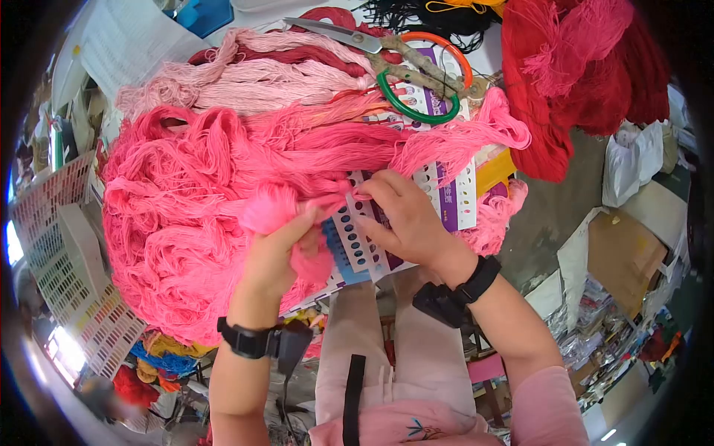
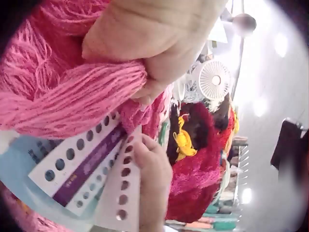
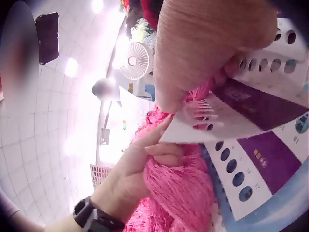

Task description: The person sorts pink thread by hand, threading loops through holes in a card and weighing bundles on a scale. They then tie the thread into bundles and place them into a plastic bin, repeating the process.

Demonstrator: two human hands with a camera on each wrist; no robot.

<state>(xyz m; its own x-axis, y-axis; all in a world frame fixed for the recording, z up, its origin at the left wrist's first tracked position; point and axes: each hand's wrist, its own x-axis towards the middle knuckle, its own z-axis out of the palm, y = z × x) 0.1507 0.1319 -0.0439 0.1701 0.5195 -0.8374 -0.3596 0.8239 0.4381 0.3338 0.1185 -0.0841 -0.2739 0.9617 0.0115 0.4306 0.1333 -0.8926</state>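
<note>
Hands: left [image 1: 271, 260] curled round a hank of pink yarn [image 2: 72, 101], the bundle bulging out on both sides of the grip. Right [image 1: 409, 219] bent at the fingers, pinching near the upper end of a white punched strip [image 2: 108, 205], where pink strands meet it; exact fingertip contact partly hidden.

Position: hank at the near side of a big loose pink pile [image 1: 178, 171], beside purple-banded cards [image 2: 87, 169]. Scissors [image 1: 372, 42] lie beyond, on paler yarn.

Handling, my reading: yarn light, soft, limp; squeezes down readily, won't hold a shape unsupported. Loose loops likely to snag or drag neighbours along. Best hold: whole hand round the gathered body, all strands together, rather than a few at the edge. Strip looks thin and bendy, probably card or plastic; the row of holes may be its weak line. Take it by the solid margin, lightly, pulling strands without a jerk to avoid creasing or tearing.
</note>
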